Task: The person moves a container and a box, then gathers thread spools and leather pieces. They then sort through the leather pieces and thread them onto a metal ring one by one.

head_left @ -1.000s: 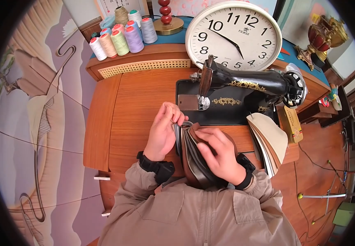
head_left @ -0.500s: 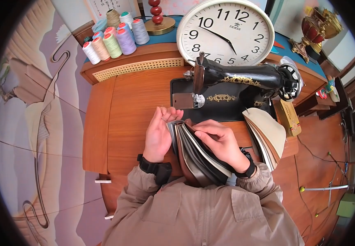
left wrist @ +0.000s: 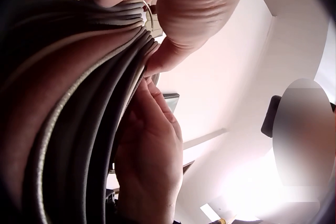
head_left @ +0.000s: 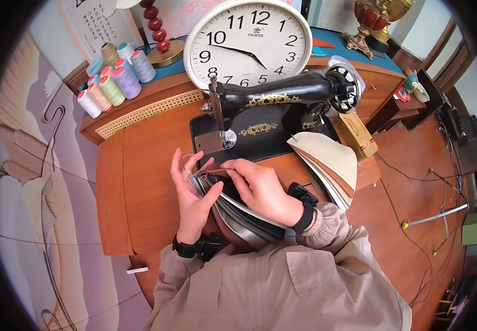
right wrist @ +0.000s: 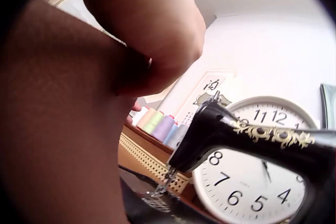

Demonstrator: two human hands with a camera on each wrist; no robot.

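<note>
- Fingers of your right hand [head_left: 266, 193] pinch a brown swatch [right wrist: 58, 129]; your left hand's [head_left: 191, 207] spread beside the bundle [head_left: 241, 223].
- Bundle's near the machine [head_left: 277, 98], seemingly mid-browse; swatches left, unclear.

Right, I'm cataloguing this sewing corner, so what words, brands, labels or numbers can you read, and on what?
"POWER": on the clock.
"1" to "12": around the clock's dial.
Yellow box: lettering too small to read surely.
Wall sheet: brush characters, too small or blurred to read surely.
</note>
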